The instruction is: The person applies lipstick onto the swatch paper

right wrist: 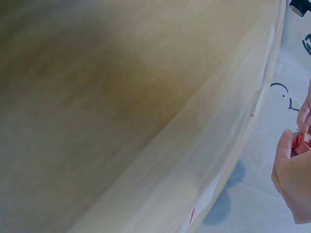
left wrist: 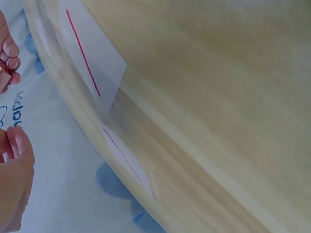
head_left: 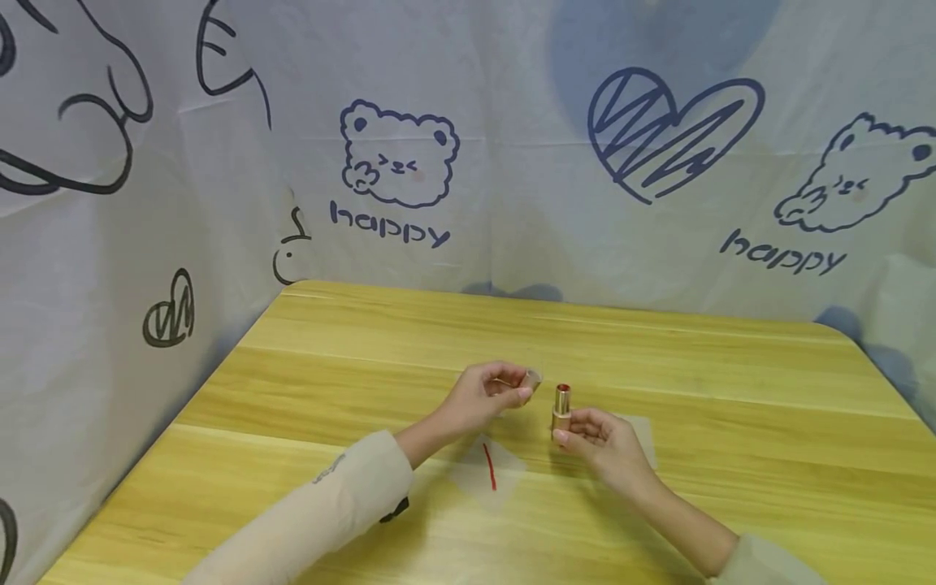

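Near the middle of the table, my right hand (head_left: 613, 451) holds an upright lipstick (head_left: 561, 406) by its base, its gold tube and red tip uncovered. Just left of it, my left hand (head_left: 475, 396) pinches a small tan-grey lipstick cap (head_left: 531, 379); cap and tube are apart. Below the hands lies a pale paper (head_left: 471, 479) with a red line (head_left: 489, 467) on it. In the left wrist view my left hand (left wrist: 17, 179) shows at the left edge, its cap hidden. In the right wrist view the base end of the lipstick (right wrist: 299, 141) sits in my right hand (right wrist: 294, 179).
A second pale paper (head_left: 643, 439) lies partly behind my right hand. The left wrist view shows red lines on a larger paper (left wrist: 104, 63) and a farther one (left wrist: 127, 160). A white cloth (head_left: 512, 203) with drawings hangs behind the wooden table (head_left: 731, 487).
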Tool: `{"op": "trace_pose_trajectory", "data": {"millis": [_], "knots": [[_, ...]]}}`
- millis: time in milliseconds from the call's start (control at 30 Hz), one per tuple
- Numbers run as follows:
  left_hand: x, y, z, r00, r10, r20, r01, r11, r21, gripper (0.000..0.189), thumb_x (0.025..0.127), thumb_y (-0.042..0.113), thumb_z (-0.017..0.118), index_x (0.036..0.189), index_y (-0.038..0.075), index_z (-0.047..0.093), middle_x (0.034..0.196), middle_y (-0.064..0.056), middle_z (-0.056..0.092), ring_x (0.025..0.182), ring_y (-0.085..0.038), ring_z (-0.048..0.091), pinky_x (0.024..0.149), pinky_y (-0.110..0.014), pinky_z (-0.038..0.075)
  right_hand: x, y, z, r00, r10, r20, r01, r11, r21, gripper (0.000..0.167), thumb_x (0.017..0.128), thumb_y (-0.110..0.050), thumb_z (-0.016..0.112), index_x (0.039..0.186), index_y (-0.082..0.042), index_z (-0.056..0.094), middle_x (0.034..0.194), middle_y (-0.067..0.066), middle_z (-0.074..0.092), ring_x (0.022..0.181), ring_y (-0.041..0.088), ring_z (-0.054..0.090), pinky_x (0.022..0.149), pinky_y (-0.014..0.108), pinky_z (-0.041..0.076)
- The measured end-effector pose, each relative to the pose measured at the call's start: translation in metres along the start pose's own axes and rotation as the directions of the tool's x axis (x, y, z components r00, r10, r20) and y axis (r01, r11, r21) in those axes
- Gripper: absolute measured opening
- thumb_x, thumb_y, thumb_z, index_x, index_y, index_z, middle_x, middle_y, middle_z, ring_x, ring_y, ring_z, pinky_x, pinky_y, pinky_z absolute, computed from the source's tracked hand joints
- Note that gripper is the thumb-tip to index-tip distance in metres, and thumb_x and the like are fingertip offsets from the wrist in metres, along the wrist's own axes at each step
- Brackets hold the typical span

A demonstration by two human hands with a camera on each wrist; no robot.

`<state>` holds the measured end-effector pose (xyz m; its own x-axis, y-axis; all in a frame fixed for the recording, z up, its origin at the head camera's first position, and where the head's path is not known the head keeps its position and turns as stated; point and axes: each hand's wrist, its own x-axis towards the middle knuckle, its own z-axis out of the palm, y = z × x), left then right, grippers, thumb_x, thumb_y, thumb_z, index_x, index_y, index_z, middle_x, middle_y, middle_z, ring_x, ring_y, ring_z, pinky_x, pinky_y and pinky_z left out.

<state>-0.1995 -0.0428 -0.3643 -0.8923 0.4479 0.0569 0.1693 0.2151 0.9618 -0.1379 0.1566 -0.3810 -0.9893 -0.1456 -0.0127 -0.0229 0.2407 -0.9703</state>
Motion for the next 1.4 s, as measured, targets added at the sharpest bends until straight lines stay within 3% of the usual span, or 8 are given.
{"op": "trace_pose_trajectory", "data": {"millis": [133,233,533,1033,1400], "knots": [[-0.002,0.000,-0.002,1.000,0.013,0.009,-0.013,1.000,0.023,0.030,0.089,0.013,0.063,0.114,-0.002,0.060,0.107,-0.017,0.064,0.087,-0.013,0.063,0.072,-0.022,0.053,0.000,0.000,0.000,1.000,-0.012,0.003,0.012,1.000,-0.001,0.033,0.087,-0.009,0.064,0.110,0.012,0.055,0.101,0.020,0.065,0.080,0.005,0.062,0.075,0.020,0.055],[-0.002,0.001,-0.004,0.999,0.021,0.027,-0.022,0.999,0.027,0.029,0.087,0.014,0.065,0.111,-0.002,0.061,0.104,-0.017,0.064,0.081,-0.008,0.061,0.069,-0.019,0.052,0.000,0.000,0.000,1.000,-0.008,0.005,0.008,1.000,-0.009,0.032,0.087,-0.009,0.064,0.110,0.012,0.055,0.101,0.019,0.064,0.080,0.005,0.062,0.075,0.019,0.054],[-0.002,0.005,-0.010,0.993,0.098,0.063,-0.104,0.988,0.112,0.024,0.086,0.013,0.067,0.106,-0.001,0.064,0.098,-0.015,0.067,0.077,-0.008,0.061,0.067,-0.019,0.053,0.001,0.003,-0.001,0.999,-0.042,0.029,0.042,0.999,-0.024,0.032,0.086,-0.008,0.064,0.109,0.013,0.055,0.100,0.021,0.063,0.079,0.004,0.060,0.073,0.017,0.053],[-0.002,0.014,-0.020,0.968,0.195,0.159,-0.230,0.941,0.246,0.028,0.086,0.011,0.066,0.110,-0.003,0.065,0.100,-0.017,0.069,0.080,-0.015,0.066,0.068,-0.016,0.053,-0.001,0.005,-0.001,0.994,-0.085,0.066,0.089,0.994,-0.070,0.031,0.086,-0.007,0.064,0.108,0.013,0.059,0.098,0.022,0.065,0.079,0.007,0.061,0.071,0.017,0.053],[0.001,0.021,-0.020,0.963,0.197,0.182,-0.245,0.924,0.295,0.019,0.085,0.011,0.067,0.100,-0.001,0.068,0.094,-0.015,0.070,0.077,-0.013,0.067,0.068,-0.015,0.053,0.000,0.009,-0.003,0.989,-0.120,0.092,0.128,0.987,-0.092,0.032,0.087,-0.009,0.063,0.112,0.011,0.059,0.099,0.023,0.064,0.081,0.008,0.061,0.071,0.018,0.053]]}}
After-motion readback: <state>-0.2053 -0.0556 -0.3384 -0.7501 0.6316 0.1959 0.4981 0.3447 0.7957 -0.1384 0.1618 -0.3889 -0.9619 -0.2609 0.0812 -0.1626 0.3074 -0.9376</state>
